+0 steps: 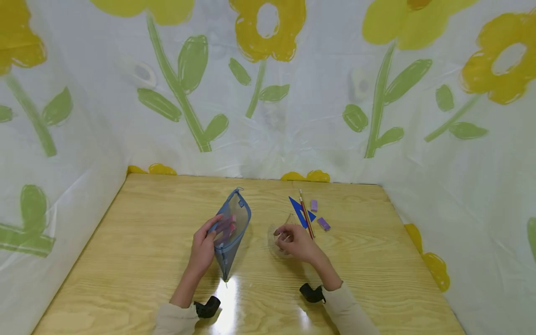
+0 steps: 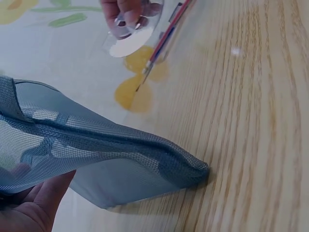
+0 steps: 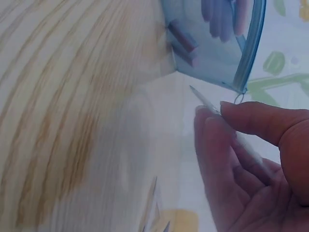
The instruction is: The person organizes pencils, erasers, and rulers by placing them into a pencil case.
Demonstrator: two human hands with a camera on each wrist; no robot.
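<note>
**Over the tabletop (image 1: 125, 260), pouch (image 1: 234, 246) in left hand (image 1: 204, 246), protractor (image 1: 272, 242) in right hand (image 1: 295, 242)**

Gripping the blue mesh pouch by its outer side with left hand, thumb and fingers bent against the material. Showing several of those fingers through the mesh, either inside or behind; cannot tell which. Holding, just beside the same fingers, small pinkish pieces (image 3: 183, 36) within the pouch, too blurred to name. Ending in a small zipper pull (image 1: 239, 189) at the corner beyond left hand.

Pinching the clear plastic protractor between thumb and fingertips of right hand, rounded edge toward left hand, well apart from neither pouch nor tabletop in the head view.

Just beyond right hand, lying on the tabletop: a blue set square (image 1: 296, 208), with two pencils (image 1: 306, 211) across it, lower ends near the wrist. Farther to the right of right hand, two purple erasers (image 1: 324, 224), near each other but apart. Around both wrists, black mounts (image 1: 207, 307) and pale sleeves (image 1: 177, 317). Past both hands, hanging upright behind the tabletop: a white cloth (image 1: 310, 116) printed with yellow flowers and green leaves.
</note>
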